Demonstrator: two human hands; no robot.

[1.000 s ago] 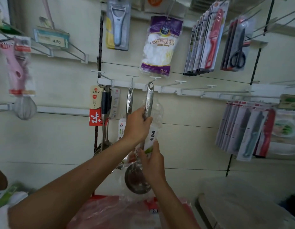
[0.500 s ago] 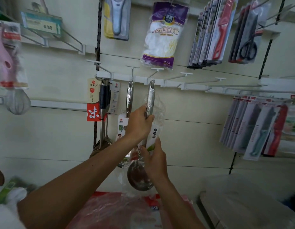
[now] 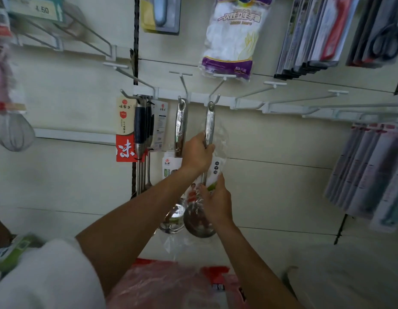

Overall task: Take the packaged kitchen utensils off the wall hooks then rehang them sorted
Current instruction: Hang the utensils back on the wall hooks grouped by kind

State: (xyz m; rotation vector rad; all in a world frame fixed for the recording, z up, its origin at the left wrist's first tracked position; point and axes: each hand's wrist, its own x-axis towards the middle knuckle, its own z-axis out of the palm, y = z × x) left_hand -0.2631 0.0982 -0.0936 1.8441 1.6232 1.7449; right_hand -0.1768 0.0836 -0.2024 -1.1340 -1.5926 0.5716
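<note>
At the middle of the white wall rail [image 3: 200, 97], a shiny steel ladle in a clear plastic sleeve [image 3: 209, 123] hangs upright with its handle top against a white wire hook [image 3: 216, 99]. The left grip [image 3: 196, 152] is curled round the lower handle, thumb and fingers closed on it through the plastic. The right grip [image 3: 217, 198] pinches the shaft and its white-and-green printed card [image 3: 216, 168] further down, just above the bowl.

The step in hand looks like seating the ladle on its hook. To do it well, I would keep the handle vertical, raise it until the hanging hole clears the upturned tip, then ease it back towards the rail before letting go. The lower hand should steady the bowl so that it does not swing into the second steel ladle [image 3: 181, 123] hanging just beside it on the next hook. The loose sleeve ought to stay below the hole so that it does not catch.

Whether the hole is already over the hook tip cannot be told; the two overlap and the spot is small. The left fingers' far side is hidden by the handle, and the right wrist covers part of the bowl. Print on the card is too blurred to read. A cluster of dark-handled steel utensils with a red-and-cream tag [image 3: 140, 128] hangs further left, their lower ends behind the left forearm. A reddish clear plastic bag [image 3: 162, 284] below is blurred and cut off by the frame.
</note>
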